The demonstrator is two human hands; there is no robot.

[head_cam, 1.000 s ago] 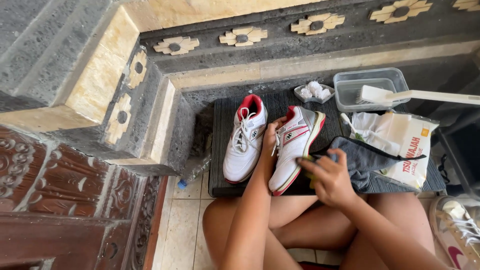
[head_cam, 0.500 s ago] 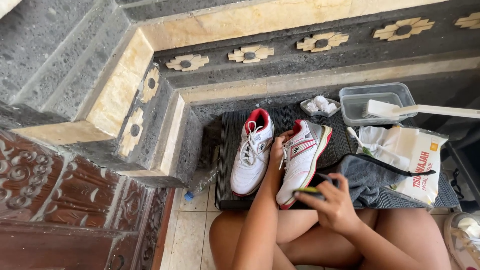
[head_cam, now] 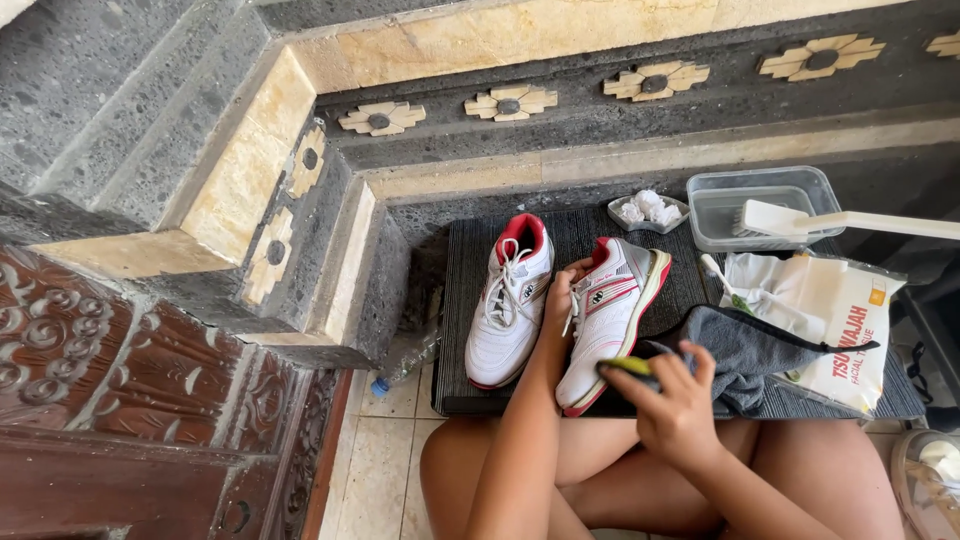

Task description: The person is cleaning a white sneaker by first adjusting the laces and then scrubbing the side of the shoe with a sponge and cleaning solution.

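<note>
1. The right-hand shoe (head_cam: 608,320), white with red trim, is lying on the dark ribbed mat (head_cam: 460,300), just beside its partner, the left-hand shoe (head_cam: 510,300); both toes are pointed toward the person
2. The left hand (head_cam: 560,295) is laid on the laced upper of the right-hand shoe, fingers curled onto it in a steadying grip
3. The right hand (head_cam: 672,395) is clenched around a small yellow-green object (head_cam: 628,366), pressed against the shoe's sole edge near the toe; what the object is cannot be told
4. The shoe is judged light and fairly stiff at the sole, softer at the mesh upper; it is best held at the midfoot or heel collar, where a grip will not slip
5. A grey cloth (head_cam: 740,345) is lying beside the right hand; a clear tub (head_cam: 765,190) with a white brush (head_cam: 780,218), a tissue packet (head_cam: 830,315) and a small dish of white wads (head_cam: 648,210) are set farther back
</note>
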